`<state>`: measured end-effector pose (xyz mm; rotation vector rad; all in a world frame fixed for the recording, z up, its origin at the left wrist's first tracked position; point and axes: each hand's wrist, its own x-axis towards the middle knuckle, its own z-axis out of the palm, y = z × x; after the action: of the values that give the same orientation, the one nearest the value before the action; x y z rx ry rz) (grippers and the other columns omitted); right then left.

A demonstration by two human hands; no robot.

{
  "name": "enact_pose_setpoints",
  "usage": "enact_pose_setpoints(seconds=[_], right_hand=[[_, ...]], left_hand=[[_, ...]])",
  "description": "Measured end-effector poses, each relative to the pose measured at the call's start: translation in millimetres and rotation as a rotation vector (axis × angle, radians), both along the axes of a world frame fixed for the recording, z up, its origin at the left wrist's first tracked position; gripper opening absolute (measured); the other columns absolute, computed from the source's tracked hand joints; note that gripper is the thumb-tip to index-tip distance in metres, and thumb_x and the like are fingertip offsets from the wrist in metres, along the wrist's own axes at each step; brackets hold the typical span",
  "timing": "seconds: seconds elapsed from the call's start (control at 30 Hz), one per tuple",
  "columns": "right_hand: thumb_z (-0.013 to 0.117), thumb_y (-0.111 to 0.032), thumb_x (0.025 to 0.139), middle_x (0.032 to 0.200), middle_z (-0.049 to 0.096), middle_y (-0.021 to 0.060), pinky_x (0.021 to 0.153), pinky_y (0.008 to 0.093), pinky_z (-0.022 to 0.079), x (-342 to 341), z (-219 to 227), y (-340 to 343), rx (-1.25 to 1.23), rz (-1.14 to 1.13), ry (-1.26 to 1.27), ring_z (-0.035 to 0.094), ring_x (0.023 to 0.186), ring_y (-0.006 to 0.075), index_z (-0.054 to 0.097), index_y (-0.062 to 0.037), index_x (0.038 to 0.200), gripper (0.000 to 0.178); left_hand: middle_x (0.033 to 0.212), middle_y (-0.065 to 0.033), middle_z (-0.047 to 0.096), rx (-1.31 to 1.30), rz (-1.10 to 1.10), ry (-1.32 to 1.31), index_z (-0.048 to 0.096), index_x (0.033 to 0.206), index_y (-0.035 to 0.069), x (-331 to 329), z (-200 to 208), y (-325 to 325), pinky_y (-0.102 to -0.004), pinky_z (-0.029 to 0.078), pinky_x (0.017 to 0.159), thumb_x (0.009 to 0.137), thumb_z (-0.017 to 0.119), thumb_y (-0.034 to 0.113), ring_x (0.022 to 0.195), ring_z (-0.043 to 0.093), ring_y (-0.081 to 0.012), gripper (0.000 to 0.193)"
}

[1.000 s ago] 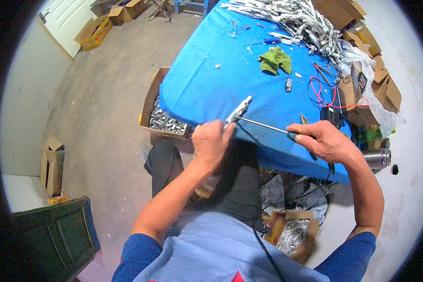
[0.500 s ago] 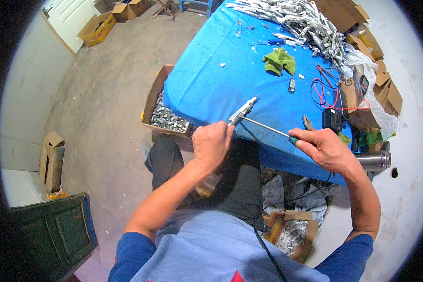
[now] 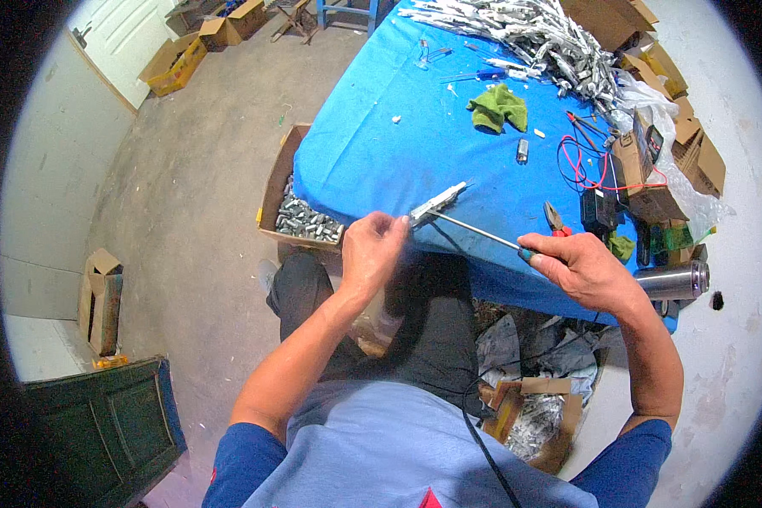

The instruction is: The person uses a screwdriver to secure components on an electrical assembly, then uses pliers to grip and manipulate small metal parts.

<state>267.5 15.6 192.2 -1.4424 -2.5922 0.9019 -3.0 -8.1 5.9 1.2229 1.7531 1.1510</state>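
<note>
A slim white and grey plastic assembly (image 3: 438,203), with a thin tip at its far end, lies slanted at the near edge of the blue-covered table. My left hand (image 3: 371,256) has its fingers closed at the near end of it; the fingertips are slightly blurred. In my right hand (image 3: 586,267) is a screwdriver (image 3: 480,230), held by its dark green handle. Its long metal shaft points left, and the tip meets the side of the white assembly. Most of the handle is hidden in my palm.
Pliers (image 3: 555,218), a small metal cylinder (image 3: 522,151), a green cloth (image 3: 498,108) and red and black test leads (image 3: 581,162) lie on the blue cloth (image 3: 360,140). A heap of similar white pieces (image 3: 559,51) is at the back. A box of metal cylinders (image 3: 306,218) stands at left.
My left hand has shifted slightly left and toward the near end of the white assembly, uncovering more of it. The screwdriver stays against its side. The whole view has shifted a little.
</note>
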Motion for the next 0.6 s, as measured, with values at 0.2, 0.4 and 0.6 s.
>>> enact_pose_setpoints(seconds=[0.2, 0.4, 0.6], right_hand=[[0.061, -0.019, 0.093, 0.09, 0.068, 0.0206, 0.073, 0.039, 0.052, -7, 6, -12, -0.009, -0.053, -0.061, 0.067, 0.079, 0.0347, 0.066, -0.0065, 0.118, 0.029], [0.059, -0.019, 0.094, 0.086, 0.067, 0.0213, 0.069, 0.0396, 0.049, -7, -1, -19, -0.02, -0.03, -0.105, 0.065, 0.075, 0.0366, 0.063, -0.0073, 0.123, 0.032], [0.055, -0.021, 0.098, 0.066, 0.058, 0.0079, 0.056, 0.033, 0.041, 6, -21, -9, -0.249, -0.149, 0.082, 0.056, 0.059, 0.0172, 0.06, -0.0035, 0.126, 0.034]], left_hand=[[0.065, -0.0039, 0.06, 0.021, -0.026, 0.06, 0.065, 0.086, -0.001, 10, 2, -8, -0.0307, 0.046, 0.058, 0.087, 0.071, 0.03, 0.061, 0.054, -0.0111, 0.032], [0.066, -0.0117, 0.061, 0.092, -0.028, 0.199, 0.062, 0.089, 0.002, 18, 0, -8, -0.037, 0.047, 0.059, 0.09, 0.068, 0.028, 0.06, 0.06, -0.0238, 0.027], [0.078, -0.0208, 0.067, 0.027, -0.041, 0.182, 0.06, 0.093, 0.004, 12, 11, -3, -0.051, 0.048, 0.068, 0.092, 0.062, 0.027, 0.076, 0.065, -0.0424, 0.023]])
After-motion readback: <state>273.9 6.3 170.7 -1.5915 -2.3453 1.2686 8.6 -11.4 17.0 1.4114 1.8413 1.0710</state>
